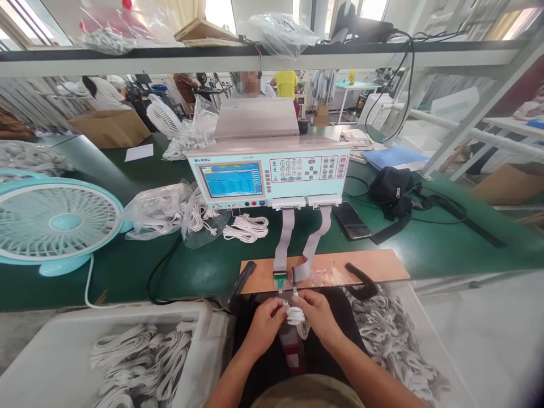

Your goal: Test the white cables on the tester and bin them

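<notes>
1. Olive-brown clothing [306, 392] at bottom centre, nearest camera; forearms reach forward either side.
2. Green bench [212, 277], spans the view. Bench-top tester [308, 182] on it, screen lit, two grey ribbon cables [284, 241] running down from its front.
3. White bin [51, 348] at left, bundled cables [140, 357] inside; more bundles at right, below bench level.
4. Copper-coloured board [386, 266] along the near bench edge, ribbon ends resting over it.
5. Left hand [260, 326]: fingers pinched closed on a white plug [285, 304] of the cable. Right hand [318, 318]: fingers nearly closed around the cable's other end, by the right ribbon's tip; can't tell if mated.
6. Coiled white cable [296, 316]: between the hands, off the bench edge, loops hanging down. Looks light, limp, a bit springy; loops likely to sag or swing. Best hold: rigid plug housings, not the cord. Plugs small and smooth, could slip; contacts probably the fragile bit, so keep straight.
7. Green connector board [279, 279] at the left ribbon's end, just ahead of the left hand.
</notes>
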`<state>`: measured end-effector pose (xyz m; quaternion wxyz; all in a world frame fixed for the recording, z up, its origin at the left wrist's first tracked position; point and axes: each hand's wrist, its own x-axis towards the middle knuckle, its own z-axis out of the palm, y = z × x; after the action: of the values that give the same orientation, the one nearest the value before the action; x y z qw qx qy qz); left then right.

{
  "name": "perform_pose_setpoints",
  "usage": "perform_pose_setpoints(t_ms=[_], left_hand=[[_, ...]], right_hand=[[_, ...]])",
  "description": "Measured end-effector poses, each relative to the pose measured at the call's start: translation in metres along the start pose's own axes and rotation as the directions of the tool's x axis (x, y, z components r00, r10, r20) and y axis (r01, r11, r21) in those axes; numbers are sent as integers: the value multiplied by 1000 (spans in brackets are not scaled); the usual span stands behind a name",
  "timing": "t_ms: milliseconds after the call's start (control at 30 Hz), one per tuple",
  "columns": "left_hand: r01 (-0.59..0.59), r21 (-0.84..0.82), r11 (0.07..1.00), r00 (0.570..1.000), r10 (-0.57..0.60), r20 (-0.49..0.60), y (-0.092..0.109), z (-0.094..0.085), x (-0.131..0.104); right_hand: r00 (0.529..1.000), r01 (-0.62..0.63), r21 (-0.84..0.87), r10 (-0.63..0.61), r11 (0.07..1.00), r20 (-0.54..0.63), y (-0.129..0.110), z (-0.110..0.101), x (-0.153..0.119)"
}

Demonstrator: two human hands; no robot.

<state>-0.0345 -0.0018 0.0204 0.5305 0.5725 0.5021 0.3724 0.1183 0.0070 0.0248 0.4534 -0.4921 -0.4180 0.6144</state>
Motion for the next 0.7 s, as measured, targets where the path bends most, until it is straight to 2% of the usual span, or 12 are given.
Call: perform_pose_setpoints(t_ms=[100,233,333,433,700], left_hand=[[-42,51,998,998,40,38,4,-5,1],[-20,-21,1000,999,21,38,6,-4,3],[16,-111,994,999,-22,-50,5,1,3],[42,-171,984,985,-70,-158,-1,7,3],[52,-313,948,944,-149,-293,-8,18,5]], right_hand=[[1000,-15,33,15,999,-9,-1,1,0],[989,-140,152,145,978,-26,-6,6,1],[981,-177,214,189,961,-38,-10,10,1],[983,-171,214,180,962,-23,-12,11,0],[993,-114,187,117,976,-3,-6,7,1]])
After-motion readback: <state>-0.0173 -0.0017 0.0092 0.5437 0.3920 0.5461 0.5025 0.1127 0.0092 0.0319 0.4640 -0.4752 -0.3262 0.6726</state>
